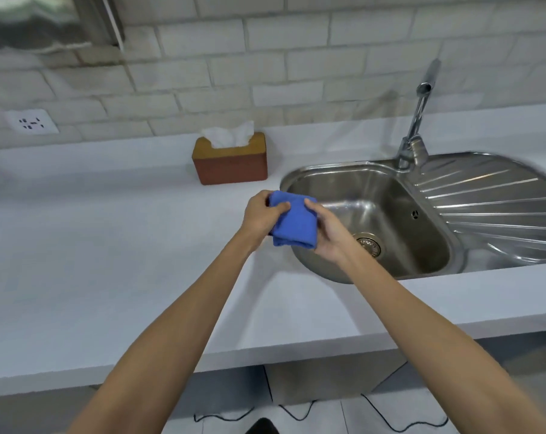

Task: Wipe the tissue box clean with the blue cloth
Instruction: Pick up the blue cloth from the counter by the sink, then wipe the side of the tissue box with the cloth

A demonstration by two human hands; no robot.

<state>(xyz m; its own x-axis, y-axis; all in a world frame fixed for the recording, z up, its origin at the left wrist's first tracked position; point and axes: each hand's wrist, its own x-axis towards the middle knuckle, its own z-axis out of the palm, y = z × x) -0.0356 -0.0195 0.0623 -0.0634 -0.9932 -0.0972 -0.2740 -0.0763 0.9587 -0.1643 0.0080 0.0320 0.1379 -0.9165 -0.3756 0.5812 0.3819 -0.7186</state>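
2 hands gripping folded blue cloth (293, 222), left hand (262, 214), right hand (328, 230), tissue box (231, 159) untouched

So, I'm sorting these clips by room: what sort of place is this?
Most likely a kitchen: a steel sink with a drainboard and tap, set in a white countertop against a tiled wall.

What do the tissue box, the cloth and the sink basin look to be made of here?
The brown rectangular tissue box has a matte reddish body and a lighter tan top, possibly wood or leatherette; blur leaves it open. The folded blue cloth, in the grip of both hands, looks like soft, napped microfibre or terry, judging by its fuzzy surface. The oval metal sink seems brushed stainless steel, given its silvery sheen and reflections.
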